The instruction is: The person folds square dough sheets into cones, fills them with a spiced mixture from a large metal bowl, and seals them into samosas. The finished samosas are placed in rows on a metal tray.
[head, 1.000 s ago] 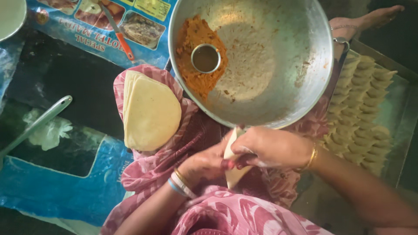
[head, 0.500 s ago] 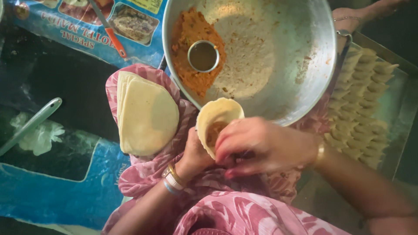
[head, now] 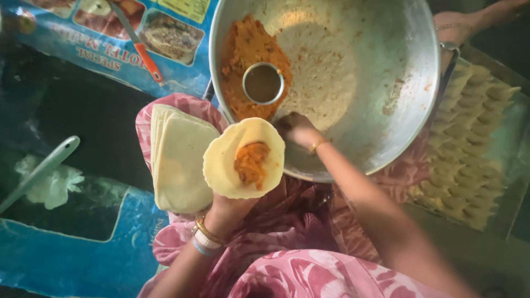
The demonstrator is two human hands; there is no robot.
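My left hand [head: 227, 208] holds up a pale dough sheet cupped into a cone [head: 223, 160], with orange filling [head: 251, 163] inside it. My right hand [head: 295, 129] reaches into the big metal pan [head: 386, 83], its fingers near the orange filling heap [head: 248, 49] at the pan's left side; whether it holds any filling is hidden. A small steel cup [head: 263, 83] sits in that heap. A stack of flat dough sheets [head: 176, 160] lies on my pink-clad knee, just left of the cone.
A metal tray [head: 521, 154] at the right holds several rows of folded pastries [head: 472, 143]. A light green utensil [head: 38, 171] lies at the left on a dark surface. A blue printed sheet [head: 72, 60] covers the floor. Another person's hand [head: 458, 22] is at the pan's far right rim.
My right hand has left the dough cone and moved up into the pan. The cone now stands open in my left hand with filling showing.
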